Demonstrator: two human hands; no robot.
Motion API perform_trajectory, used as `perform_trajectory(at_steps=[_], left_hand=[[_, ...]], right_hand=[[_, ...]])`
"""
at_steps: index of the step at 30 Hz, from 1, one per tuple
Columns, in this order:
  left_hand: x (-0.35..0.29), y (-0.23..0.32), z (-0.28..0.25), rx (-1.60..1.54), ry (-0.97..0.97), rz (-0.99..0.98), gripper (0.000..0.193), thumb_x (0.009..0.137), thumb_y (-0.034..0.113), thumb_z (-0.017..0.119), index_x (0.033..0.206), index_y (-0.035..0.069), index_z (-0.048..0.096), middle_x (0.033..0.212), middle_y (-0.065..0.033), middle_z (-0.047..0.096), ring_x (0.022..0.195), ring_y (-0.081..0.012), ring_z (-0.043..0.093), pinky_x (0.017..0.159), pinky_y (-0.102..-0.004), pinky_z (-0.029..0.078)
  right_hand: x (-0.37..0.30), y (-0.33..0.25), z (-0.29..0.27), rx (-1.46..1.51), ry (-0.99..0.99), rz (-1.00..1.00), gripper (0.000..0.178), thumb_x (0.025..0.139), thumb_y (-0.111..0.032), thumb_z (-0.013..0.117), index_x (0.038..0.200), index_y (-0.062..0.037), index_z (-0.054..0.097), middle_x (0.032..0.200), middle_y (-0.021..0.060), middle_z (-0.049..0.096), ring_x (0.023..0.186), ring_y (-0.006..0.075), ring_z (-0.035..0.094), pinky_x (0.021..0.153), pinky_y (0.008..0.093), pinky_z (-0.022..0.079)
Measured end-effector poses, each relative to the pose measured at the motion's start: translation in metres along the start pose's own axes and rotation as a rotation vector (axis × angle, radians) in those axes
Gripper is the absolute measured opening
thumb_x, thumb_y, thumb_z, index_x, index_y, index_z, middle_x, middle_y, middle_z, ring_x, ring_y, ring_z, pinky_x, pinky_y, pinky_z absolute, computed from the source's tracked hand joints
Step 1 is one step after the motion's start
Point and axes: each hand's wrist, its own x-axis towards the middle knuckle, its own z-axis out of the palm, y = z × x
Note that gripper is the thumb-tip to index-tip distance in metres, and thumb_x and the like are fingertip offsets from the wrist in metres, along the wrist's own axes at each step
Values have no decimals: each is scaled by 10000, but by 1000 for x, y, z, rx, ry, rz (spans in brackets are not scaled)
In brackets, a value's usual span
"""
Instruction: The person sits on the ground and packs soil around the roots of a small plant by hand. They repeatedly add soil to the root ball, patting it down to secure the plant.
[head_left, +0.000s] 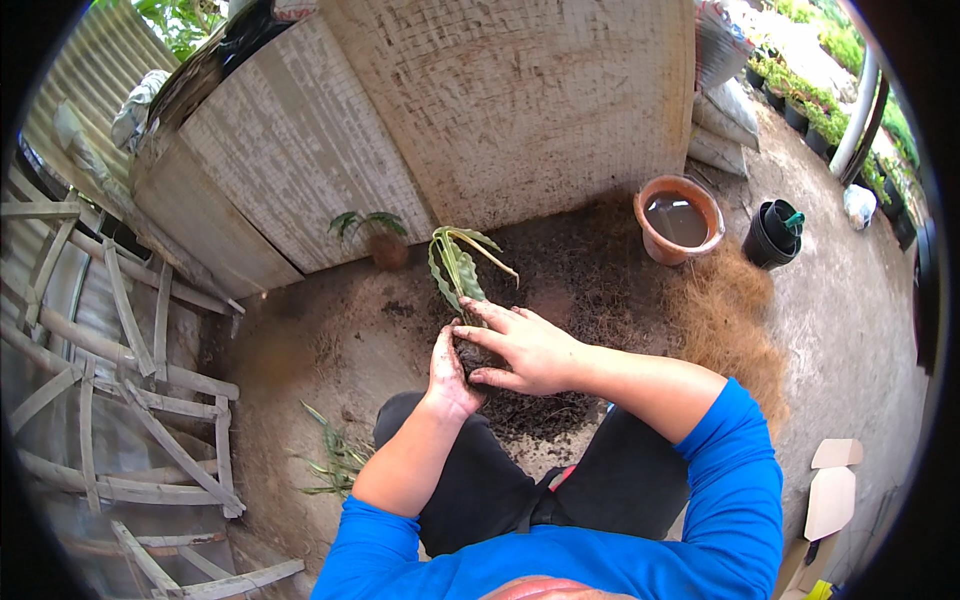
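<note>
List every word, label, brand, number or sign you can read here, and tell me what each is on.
White-and-red package, top edge: red lettering, cut off; I don't copy printed words.
Upright sack, upper right: coloured printing, too small and blurred to read.
Large board: rows of dark marks, no readable words.
Plant between left hand and right hand, orange-brown pot, black pots: no lettering visible.

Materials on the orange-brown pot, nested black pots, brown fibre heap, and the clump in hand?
Orange-brown pot: terracotta or lookalike plastic; matte, thick rim.
Black pots: probably plastic; thin-walled, uniformly dark.
Fibre heap: likely dry plant fibre, perhaps coconut; dull, tangled strands.
Clump between left hand and right hand: apparently soil; dark, crumbly, smearing both.
</note>
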Motion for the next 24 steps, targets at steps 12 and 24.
perform_trajectory(at_steps=[12,24], left_hand=[[2,0,-3,23,23,-37,468,870,394,252,1214,136,435,1217,-101,469,1097,-278,460,926,-430,369],[2,1,-5,5,24,1,451,882,375,245,1212,136,437,1194,-98,490,1089,-274,470,921,-428,378]], right_hand=[[1,-3,-4,-9,-60,37,636,783,-413,544,1298,-115,319,1378,199,181,1259,326,245,943,535,278],[-1,-7,-3,-51,56,27,633,778,-412,541,1306,-137,326,1405,167,139,1295,348,144,959,612,150]])
